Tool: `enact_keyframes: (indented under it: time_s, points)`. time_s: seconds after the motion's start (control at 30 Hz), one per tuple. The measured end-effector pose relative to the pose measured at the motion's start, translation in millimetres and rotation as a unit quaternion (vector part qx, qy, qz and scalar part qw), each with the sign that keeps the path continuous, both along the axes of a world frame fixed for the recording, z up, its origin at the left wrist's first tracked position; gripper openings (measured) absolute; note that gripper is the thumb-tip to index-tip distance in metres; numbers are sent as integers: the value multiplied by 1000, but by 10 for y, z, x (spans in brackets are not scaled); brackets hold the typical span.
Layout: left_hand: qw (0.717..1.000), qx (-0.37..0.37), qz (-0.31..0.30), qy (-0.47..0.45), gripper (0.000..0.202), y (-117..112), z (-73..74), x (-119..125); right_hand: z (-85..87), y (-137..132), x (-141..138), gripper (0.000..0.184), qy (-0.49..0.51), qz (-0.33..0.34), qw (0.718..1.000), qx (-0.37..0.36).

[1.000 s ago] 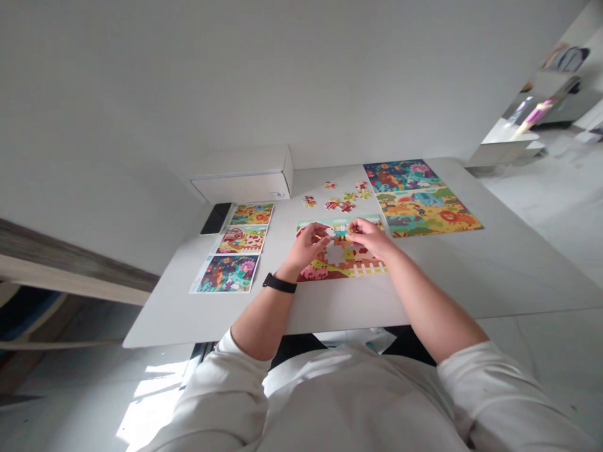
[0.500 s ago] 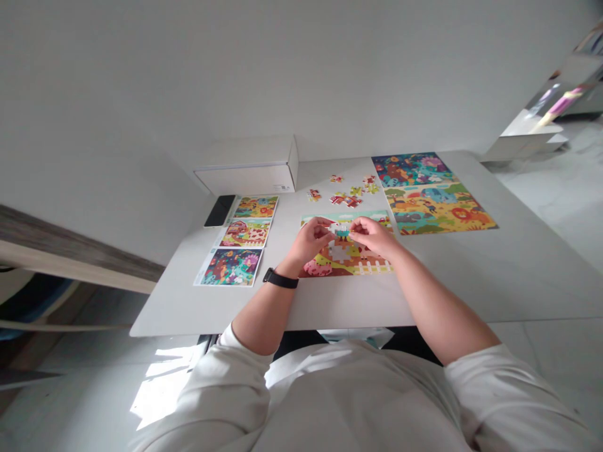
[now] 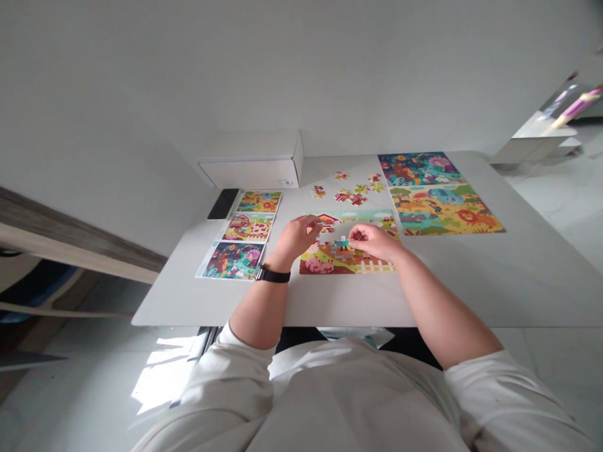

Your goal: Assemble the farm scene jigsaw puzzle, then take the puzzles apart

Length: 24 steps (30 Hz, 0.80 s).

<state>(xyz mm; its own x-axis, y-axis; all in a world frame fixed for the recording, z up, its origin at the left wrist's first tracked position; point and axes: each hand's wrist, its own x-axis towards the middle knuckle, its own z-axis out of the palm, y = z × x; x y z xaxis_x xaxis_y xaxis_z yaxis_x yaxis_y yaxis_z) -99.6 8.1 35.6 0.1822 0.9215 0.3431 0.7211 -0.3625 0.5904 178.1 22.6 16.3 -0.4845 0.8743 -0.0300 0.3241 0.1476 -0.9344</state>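
Head view looks down on a white table [image 3: 518, 276] standing against a pale wall [image 3: 141, 94], with a light tiled floor [image 3: 556, 370] beside it; far at the upper right some furniture is blurred and hard to make out. At the far right of the table lies a large assembled jigsaw puzzle [image 3: 438, 194]. At the left are three printed picture cards [image 3: 247, 235] in a column, next to a black phone [image 3: 223, 204], and a white cardboard box [image 3: 252, 164] stands at the far edge. Loose puzzle pieces [image 3: 351, 196] lie between these things. A partly built puzzle [image 3: 348, 260] sits in the middle, directly before the person. The left hand [image 3: 296, 240], with a black watch band [image 3: 272, 274] at its wrist, is over the puzzle's upper left part, fingers curled — whether they hold anything, I cannot tell. The right hand [image 3: 374, 242] has thumb and fingers together on a small puzzle piece [image 3: 343, 242] at the gap — its exact shape is too small to tell.
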Motion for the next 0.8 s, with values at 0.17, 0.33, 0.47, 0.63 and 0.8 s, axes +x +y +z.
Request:
enact_keyframes:
  time_s: [0.17,0.33,0.47,0.63,0.8]
  points:
    - [999,-25,-30,25,20,-14,-18,22,-112,16,-22,25,-20,5,1000,0]
    - [997,-23,-68,25,19,-30,-44,20,-135,9,-32,19,-82,-16,996,38]
    - [994,-27,-94,40,28,-31,-84,19,-69,-31,-33,11,-144,-36,986,81]
    - [991,-56,-114,32,33,-33,-122,42,-30,-65,-65,10,-191,-47,973,119]
    - [991,-70,-107,31,33,-26,-146,70,-9,-78,-93,9,-218,-42,967,122]
